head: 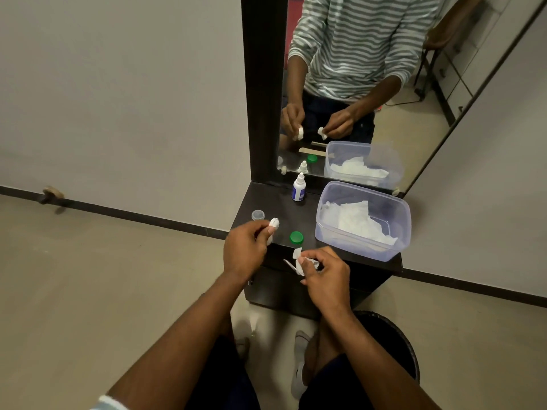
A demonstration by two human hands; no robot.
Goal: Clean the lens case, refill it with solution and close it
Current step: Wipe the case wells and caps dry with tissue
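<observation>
Lens case (274,224): small, light, rigid plastic, likely slippery when wet; pinched in left hand (244,247) above desk (299,216) near-left edge. Best gripped by rim. Tissue (299,260) is grasped by right hand (324,276).

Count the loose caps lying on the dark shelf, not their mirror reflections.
2: a green cap at the front between the hands, and a clear cap at the left edge. Others may hide behind the hands.
</observation>
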